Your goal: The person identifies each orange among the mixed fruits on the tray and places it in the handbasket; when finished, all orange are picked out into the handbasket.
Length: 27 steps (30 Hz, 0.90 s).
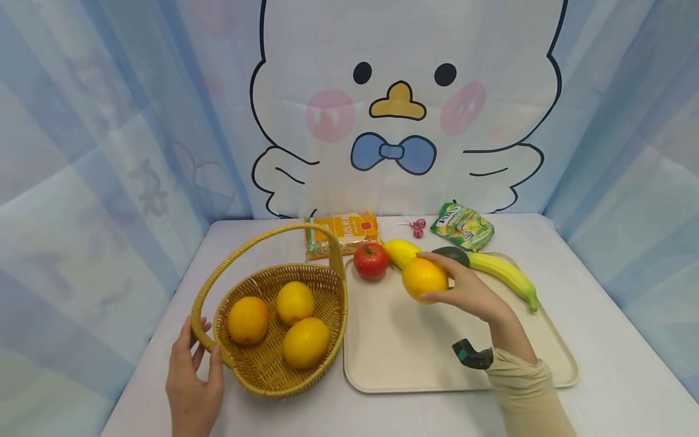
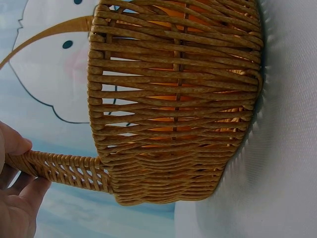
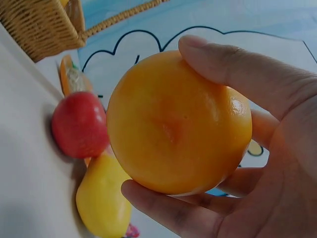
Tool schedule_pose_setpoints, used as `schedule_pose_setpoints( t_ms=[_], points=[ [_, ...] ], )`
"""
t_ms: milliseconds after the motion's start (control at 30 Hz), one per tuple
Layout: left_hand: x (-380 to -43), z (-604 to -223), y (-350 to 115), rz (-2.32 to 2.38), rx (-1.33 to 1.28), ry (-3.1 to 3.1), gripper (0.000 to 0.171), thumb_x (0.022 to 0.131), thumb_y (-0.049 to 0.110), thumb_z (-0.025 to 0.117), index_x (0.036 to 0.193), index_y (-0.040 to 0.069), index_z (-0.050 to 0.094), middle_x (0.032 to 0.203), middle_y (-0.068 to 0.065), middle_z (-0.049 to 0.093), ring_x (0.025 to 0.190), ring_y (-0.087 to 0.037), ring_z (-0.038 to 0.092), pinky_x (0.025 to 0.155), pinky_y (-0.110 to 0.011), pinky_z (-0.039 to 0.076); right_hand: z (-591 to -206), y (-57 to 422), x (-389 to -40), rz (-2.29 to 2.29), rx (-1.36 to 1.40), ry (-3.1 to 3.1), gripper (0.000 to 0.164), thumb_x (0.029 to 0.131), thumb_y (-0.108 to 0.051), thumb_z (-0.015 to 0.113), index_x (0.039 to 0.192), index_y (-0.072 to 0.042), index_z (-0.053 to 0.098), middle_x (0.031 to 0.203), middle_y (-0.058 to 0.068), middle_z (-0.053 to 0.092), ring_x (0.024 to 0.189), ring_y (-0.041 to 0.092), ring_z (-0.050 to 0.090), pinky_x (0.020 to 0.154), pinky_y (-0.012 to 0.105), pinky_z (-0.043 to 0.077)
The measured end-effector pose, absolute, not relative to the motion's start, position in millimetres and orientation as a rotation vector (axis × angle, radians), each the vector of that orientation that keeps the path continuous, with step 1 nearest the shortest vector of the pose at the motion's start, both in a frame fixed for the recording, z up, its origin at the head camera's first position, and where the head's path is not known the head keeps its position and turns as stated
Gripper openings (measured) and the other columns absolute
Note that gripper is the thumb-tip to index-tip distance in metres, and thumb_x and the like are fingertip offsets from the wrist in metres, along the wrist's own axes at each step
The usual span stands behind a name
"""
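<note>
My right hand grips a round orange-yellow fruit above the tray. In the right wrist view, the thumb and fingers wrap around this fruit, its dimpled end facing the camera. At the left, my left hand holds the lower end of the handle of a wicker basket. Thumb and fingers pinch that handle in the left wrist view. Inside the basket lie an orange-tinged fruit and two yellow fruits, apart from the hand.
On the tray's far side are a red apple, a yellow fruit, a dark green item and a banana. Behind stand an orange bag, small lollipops and a green packet. A printed curtain hangs at the back.
</note>
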State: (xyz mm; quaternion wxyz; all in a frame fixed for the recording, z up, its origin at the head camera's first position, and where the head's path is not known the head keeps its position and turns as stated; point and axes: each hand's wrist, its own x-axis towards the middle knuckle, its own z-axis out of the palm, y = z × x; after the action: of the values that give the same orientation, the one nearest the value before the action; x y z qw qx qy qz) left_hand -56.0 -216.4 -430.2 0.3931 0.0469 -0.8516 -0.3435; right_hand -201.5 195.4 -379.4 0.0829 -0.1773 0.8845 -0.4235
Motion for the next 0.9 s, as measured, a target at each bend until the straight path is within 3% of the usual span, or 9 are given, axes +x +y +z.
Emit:
schedule_pose_setpoints(
  t_ms=[267, 800, 900],
  points=[
    [-56, -429, -217, -0.869, 0.102, -2.15, 0.084, 0.076, -0.02, 0.062, 0.148, 0.01, 0.029, 0.121, -0.021, 0.053, 0.114, -0.03, 0.055, 0.098, 0.004, 0.032, -372, 172, -198, -1.272, -0.632, 2.62, 0.072, 0.075, -0.036, 0.078, 0.138, -0.03, 0.044, 0.14, 0.009, 0.046, 0.115, 0.03, 0.048, 0.095, 0.046, 0.054],
    [-55, -430, -216, -0.87, 0.111, -2.162, 0.084, 0.077, -0.02, 0.062, 0.148, 0.011, 0.028, 0.122, -0.022, 0.053, 0.114, -0.032, 0.054, 0.098, 0.004, 0.032, -362, 123, -190, -1.313, -0.863, 2.478, 0.073, 0.076, -0.032, 0.078, 0.14, -0.029, 0.043, 0.139, 0.001, 0.047, 0.114, 0.025, 0.047, 0.093, 0.039, 0.056],
    [-56, -430, -216, -0.872, 0.105, -2.158, 0.084, 0.077, -0.02, 0.062, 0.148, 0.011, 0.029, 0.122, -0.022, 0.053, 0.116, -0.027, 0.054, 0.098, 0.004, 0.032, -360, 114, -189, -1.308, -0.907, 2.455, 0.073, 0.076, -0.031, 0.078, 0.139, -0.031, 0.043, 0.14, -0.001, 0.047, 0.115, 0.023, 0.048, 0.094, 0.038, 0.055]
  ],
)
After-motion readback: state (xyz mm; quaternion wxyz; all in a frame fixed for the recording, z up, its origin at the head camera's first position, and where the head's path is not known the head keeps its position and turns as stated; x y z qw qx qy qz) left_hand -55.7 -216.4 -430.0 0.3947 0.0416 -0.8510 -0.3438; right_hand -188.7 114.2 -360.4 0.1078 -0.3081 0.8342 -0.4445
